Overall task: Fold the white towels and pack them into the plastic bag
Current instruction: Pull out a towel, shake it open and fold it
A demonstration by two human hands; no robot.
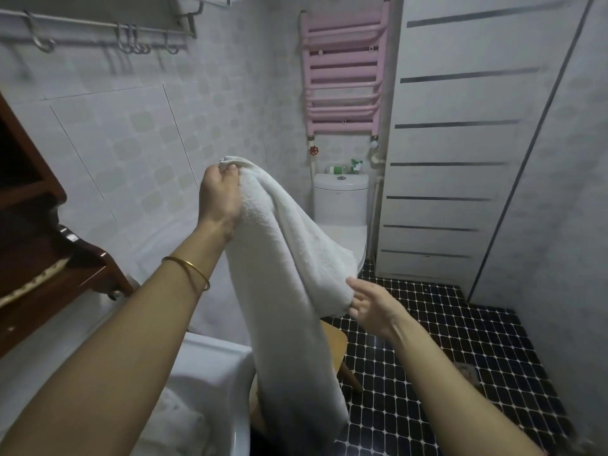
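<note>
Judging the step in hand as the first fold: white towel hanging full length in mid-air, this side of the toilet and just left of it, not yet halved. Nearest, well short of the toilet and far to its left, a white basin holding pale cloth, cut off by the frame edge and too blurred to call more towels. Farther in, right hand below and in front of the toilet, fingers spread and nearly straight, tips touching the towel's bulging lower fold; motion-smeared, so cannot tell whether pinching or only touching. Higher, just left of the toilet's tank, left hand with fingers curled tight round the towel's top corner, seemingly carrying the whole weight. To do this well: find the second top corner with the right hand rather than grabbing mid-cloth, draw both corners level and apart to tauten the top hem, shake out the twist, then bring corner to corner. Keep the hanging end off the floor tiles in front of the toilet. Hidden: the towel's bottom end, lost in shadow at the frame's lower edge; most of a wooden stool behind the cloth, nearer than the toilet. No plastic bag anywhere in view.
</note>
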